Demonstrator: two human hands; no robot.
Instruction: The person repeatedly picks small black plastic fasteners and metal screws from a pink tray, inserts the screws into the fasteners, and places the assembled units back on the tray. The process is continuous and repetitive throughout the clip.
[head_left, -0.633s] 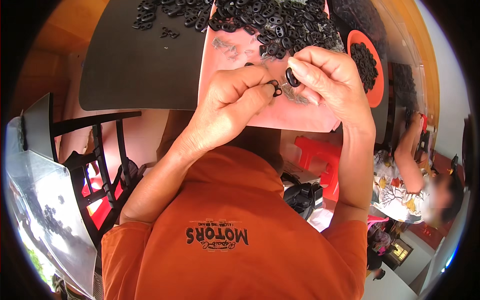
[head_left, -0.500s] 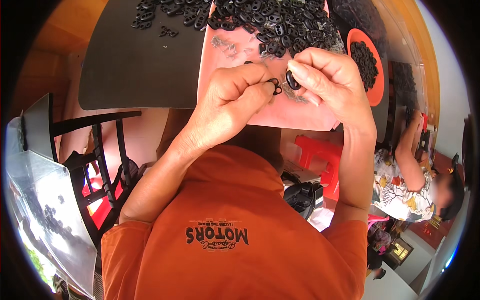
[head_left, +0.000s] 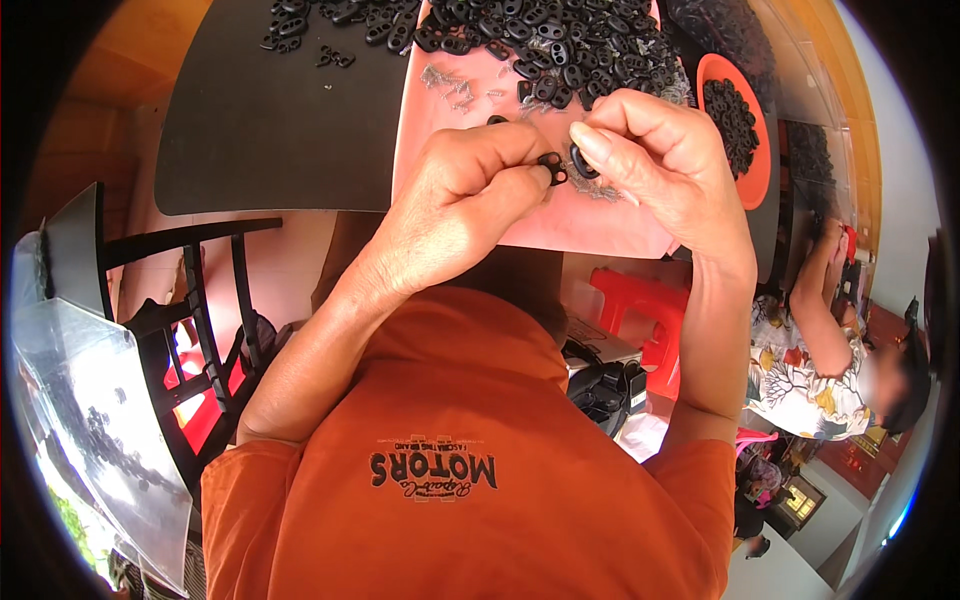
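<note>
Over a pink tray [head_left: 430,150], my two hands face each other, each pinching a small black plastic piece. My left hand [head_left: 465,195] is closed on a black two-hole cord lock piece [head_left: 553,170], its holes pointing to the right. Thumb and fingers of my right hand [head_left: 660,165] grip a black oval cord lock shell [head_left: 582,160]. A narrow gap separates the two pieces. Just beyond my hands lies a heap of black cord lock pieces [head_left: 545,55]. Small metal springs [head_left: 450,85] are scattered on the tray, some below my right fingers.
An orange-red bowl [head_left: 757,170] of black pieces stands to the right. More black parts lie on the dark table [head_left: 270,130] at left. A red stool [head_left: 650,320] and a black chair [head_left: 200,310] flank me. Another person [head_left: 815,370] sits at far right.
My hands stay nearly in place. The left-hand piece has turned slightly and the right-hand shell has shifted a little left and tilted. The view has moved slightly.
</note>
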